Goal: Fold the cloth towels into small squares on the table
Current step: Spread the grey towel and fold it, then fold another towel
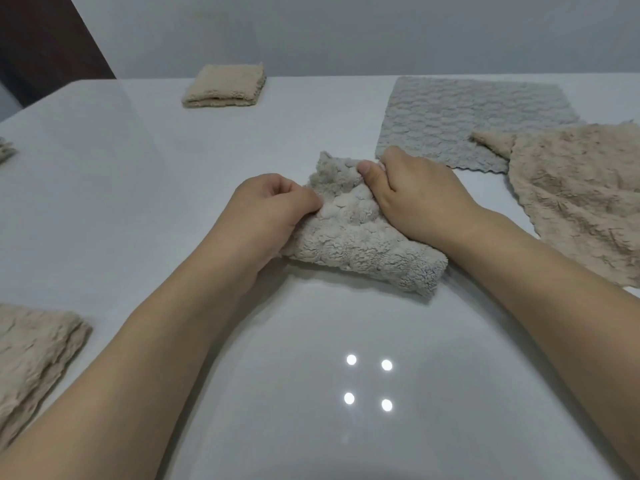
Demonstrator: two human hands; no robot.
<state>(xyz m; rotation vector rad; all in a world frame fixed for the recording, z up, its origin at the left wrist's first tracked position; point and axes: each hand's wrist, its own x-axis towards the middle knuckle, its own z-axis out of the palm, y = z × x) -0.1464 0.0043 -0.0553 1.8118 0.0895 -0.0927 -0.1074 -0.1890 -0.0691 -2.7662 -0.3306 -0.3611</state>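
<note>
A fluffy beige-grey towel [360, 237] lies partly folded and bunched at the middle of the white table [173, 168]. My left hand [270, 209] pinches its left edge with curled fingers. My right hand [415, 195] grips its upper right part, thumb pressed into the raised fold. The towel's near right corner rests flat on the table. A grey towel [464, 116] lies spread flat behind my right hand, and a beige towel [581, 195] lies spread out at the right, overlapping the grey one's corner.
A folded beige square [225, 86] sits at the back left. Another folded beige towel [31, 362] lies at the near left edge, and a sliver of cloth [5, 150] shows at the far left. Four light spots [367, 382] reflect on the table near me.
</note>
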